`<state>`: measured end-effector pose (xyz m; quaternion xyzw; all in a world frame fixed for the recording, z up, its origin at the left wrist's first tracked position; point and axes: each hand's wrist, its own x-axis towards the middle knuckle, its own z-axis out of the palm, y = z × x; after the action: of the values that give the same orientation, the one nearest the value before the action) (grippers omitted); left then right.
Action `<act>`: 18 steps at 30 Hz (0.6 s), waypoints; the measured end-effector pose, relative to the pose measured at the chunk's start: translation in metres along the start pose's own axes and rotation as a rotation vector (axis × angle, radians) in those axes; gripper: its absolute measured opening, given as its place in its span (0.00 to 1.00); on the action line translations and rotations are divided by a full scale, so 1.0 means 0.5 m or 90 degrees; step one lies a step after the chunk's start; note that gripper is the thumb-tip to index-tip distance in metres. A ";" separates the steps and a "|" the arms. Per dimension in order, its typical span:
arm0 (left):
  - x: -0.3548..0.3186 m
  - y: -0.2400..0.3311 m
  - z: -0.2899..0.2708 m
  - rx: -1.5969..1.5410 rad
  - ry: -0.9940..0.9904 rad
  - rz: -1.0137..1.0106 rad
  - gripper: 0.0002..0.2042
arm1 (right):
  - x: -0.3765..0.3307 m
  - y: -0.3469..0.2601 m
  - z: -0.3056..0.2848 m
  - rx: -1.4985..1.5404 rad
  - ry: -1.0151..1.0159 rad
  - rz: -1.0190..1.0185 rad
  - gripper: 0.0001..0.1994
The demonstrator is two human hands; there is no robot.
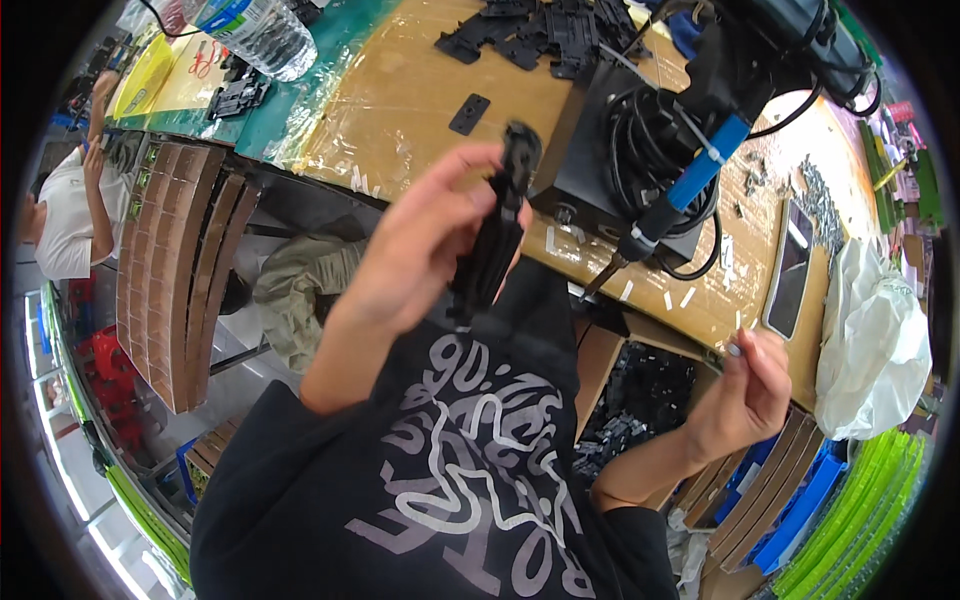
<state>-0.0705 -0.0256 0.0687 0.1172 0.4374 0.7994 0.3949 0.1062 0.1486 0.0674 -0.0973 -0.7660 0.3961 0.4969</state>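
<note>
My left hand (420, 235) is closed around a long black plastic part (495, 235), held upright above my lap by the table's front edge. Its far end rises past my fingers, and my grip hides some of its side. Further right, my right hand (745, 390) is pinched, thumb against fingers, at the table edge. A small white strip (739, 320) shows at its fingertips. More white strips (688, 297) lie on the tabletop beyond. A flat black piece with holes (469, 113) rests on the table past my left hand.
A black box (575, 160) with coiled cables and a blue-handled tool (690, 180) stands ahead. Black parts (550, 35) are heaped behind it. A phone (790, 270) and a white plastic bag (875, 345) lie right. Below is a box of black pieces (630, 410); a person (75, 210) is far left.
</note>
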 end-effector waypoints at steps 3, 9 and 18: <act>-0.024 -0.034 0.004 -0.174 -0.098 -0.098 0.27 | -0.013 -0.017 0.049 0.127 0.007 0.139 0.16; -0.059 -0.044 0.028 -0.191 -0.265 -0.335 0.34 | 0.001 -0.038 0.076 0.202 -0.104 0.119 0.18; -0.048 -0.060 0.030 -0.253 -0.424 -0.578 0.28 | 0.007 -0.052 0.078 0.125 -0.166 0.076 0.20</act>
<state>-0.0309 -0.0249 0.0578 0.0866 0.1383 0.5377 0.8272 0.0783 0.1132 0.0806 -0.0419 -0.7745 0.5070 0.3761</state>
